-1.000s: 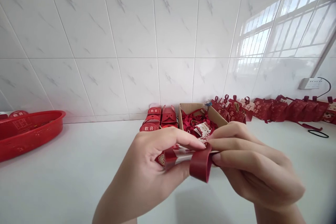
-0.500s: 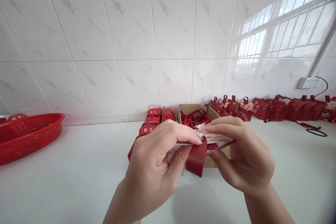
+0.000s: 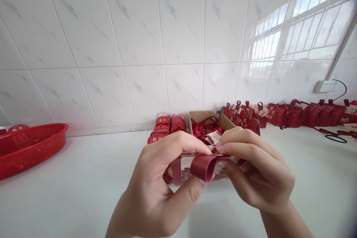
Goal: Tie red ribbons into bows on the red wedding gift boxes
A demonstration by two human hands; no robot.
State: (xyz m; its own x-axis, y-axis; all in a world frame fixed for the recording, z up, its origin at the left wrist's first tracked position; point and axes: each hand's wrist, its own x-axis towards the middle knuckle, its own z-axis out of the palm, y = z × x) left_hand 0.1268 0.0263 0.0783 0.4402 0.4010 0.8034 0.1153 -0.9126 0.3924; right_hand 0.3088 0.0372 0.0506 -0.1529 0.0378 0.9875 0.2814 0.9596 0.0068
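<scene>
Just above the white counter (image 3: 83, 186), in front of an open cardboard carton (image 3: 227, 121), a small red-and-white box (image 3: 185, 164) sits between my hands, its dark red strap (image 3: 200, 167) bent into a loop facing me. My left hand (image 3: 160, 186) braces it, forefinger above and thumb below, while my right hand (image 3: 259, 171) pinches near the strap's gathered base; should that pinch slacken, the loop could spring open, and squeezing harder might crease the thin-looking walls.

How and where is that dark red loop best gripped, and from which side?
I'd probably pinch the dark red loop by its free, rounded end, coming from the person's side: it juts that way, while the left hand and right hand crowd its base.
</scene>
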